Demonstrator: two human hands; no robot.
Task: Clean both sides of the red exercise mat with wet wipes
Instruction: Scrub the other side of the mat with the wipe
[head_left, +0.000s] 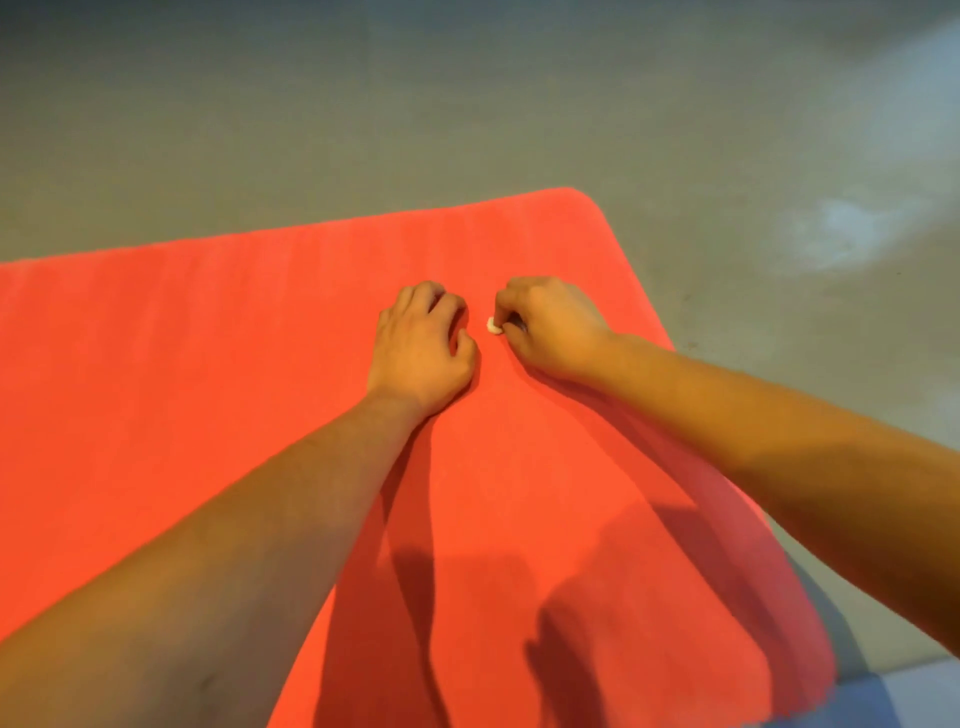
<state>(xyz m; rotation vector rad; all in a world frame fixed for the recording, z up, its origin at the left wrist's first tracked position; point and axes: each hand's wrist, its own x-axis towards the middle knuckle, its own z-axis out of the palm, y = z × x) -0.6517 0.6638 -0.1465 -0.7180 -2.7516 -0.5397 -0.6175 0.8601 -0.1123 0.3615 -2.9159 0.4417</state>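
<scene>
Head view. Flat red foam exercise mat (208, 389) lies unrolled on smooth grey concrete floor (311, 130); one rounded far corner is visible at upper right, and the mat runs out of frame at left and bottom.

Left hand (421, 348): back up, resting on the mat near its middle, fingers bent claw-like with tips on the surface, thumb tucked in. Nothing visible in its grasp.

Right hand (550, 325): just beside the left, apart from it, knuckles up, fingers curled. Thumb and fingertips pinch a small white wad (493, 326), which sits at the mat surface between the two hands. Too small to identify.

Both forearms bare, casting shadows on the mat.
</scene>
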